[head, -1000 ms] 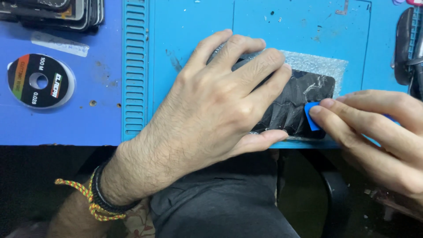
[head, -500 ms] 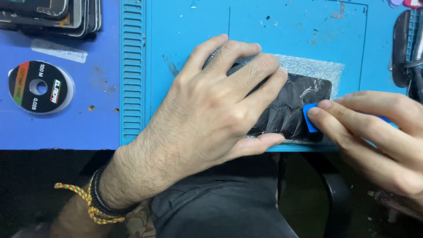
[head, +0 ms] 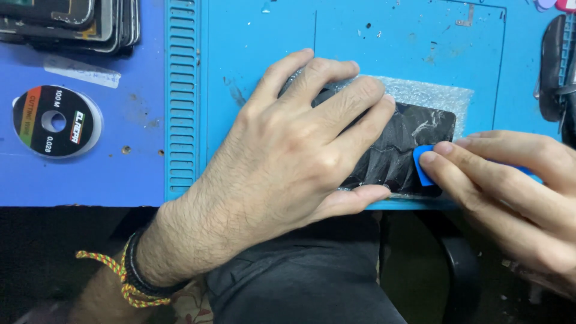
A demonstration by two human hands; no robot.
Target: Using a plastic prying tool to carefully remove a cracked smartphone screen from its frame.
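Phone [head: 408, 144], dark and cracked, lies flat on a bubble-wrap sheet [head: 432, 93] near the front edge of the blue work mat [head: 258, 36], where your left hand [head: 288, 156] presses it down with fingers spread wide across the glass. Your right hand [head: 510, 180] pinches a blue plastic pick [head: 421, 165] between thumb and fingertips at the phone's right end. Wire spool [head: 57, 122] and stacked phones [head: 78, 21] sit well apart at left.

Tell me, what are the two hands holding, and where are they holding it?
The right hand pinches a small blue pick by its right end. The left hand presses flat on the black phone, covering its left part.
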